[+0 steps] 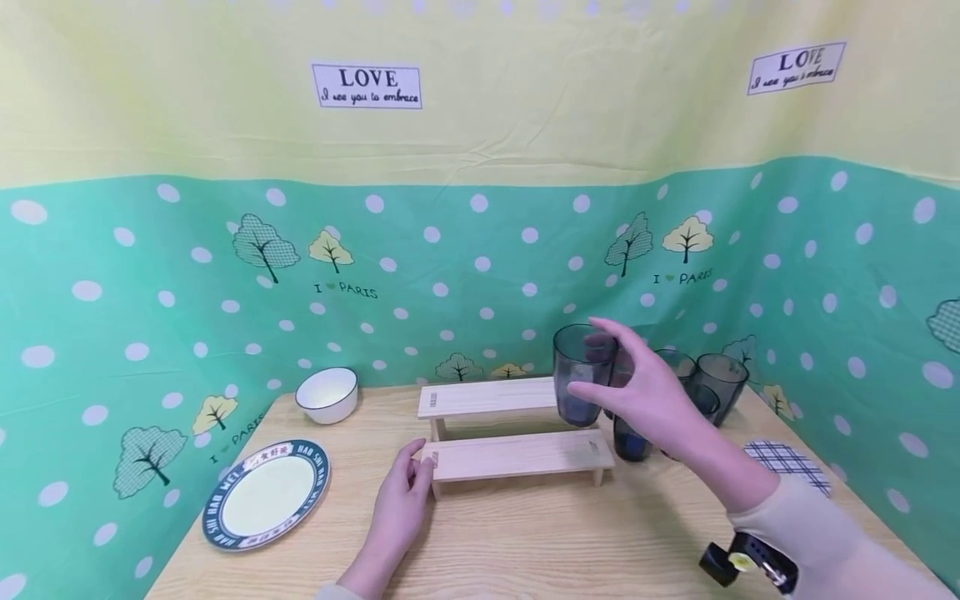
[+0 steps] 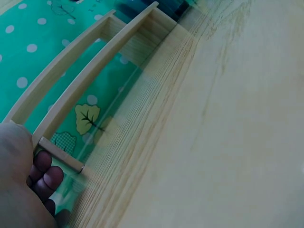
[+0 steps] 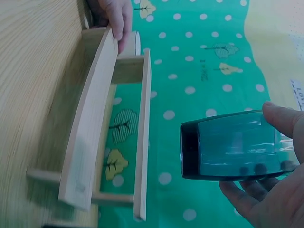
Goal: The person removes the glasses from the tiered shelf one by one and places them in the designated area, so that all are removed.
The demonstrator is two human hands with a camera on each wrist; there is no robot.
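My right hand (image 1: 660,404) holds a dark blue-tinted drinking glass (image 1: 576,379) upright, thumb on the near side and fingers round the far side. In the head view the glass overlaps the right end of the upper shelf; the right wrist view shows the glass (image 3: 232,145) away from the rack. A pale wooden two-step rack (image 1: 517,457) stands on the table. At its left end, my left hand (image 1: 397,504) grips the lower step. The fingers (image 2: 47,178) curl beside the end leg in the left wrist view.
Several more tinted glasses (image 1: 723,383) stand at the right, partly hidden behind my right hand. A checked cloth (image 1: 787,467) lies near the right edge. On the left are a white bowl (image 1: 327,398) and a blue-rimmed plate (image 1: 318,477). A patterned curtain (image 1: 480,242) encloses the wooden table (image 1: 517,550).
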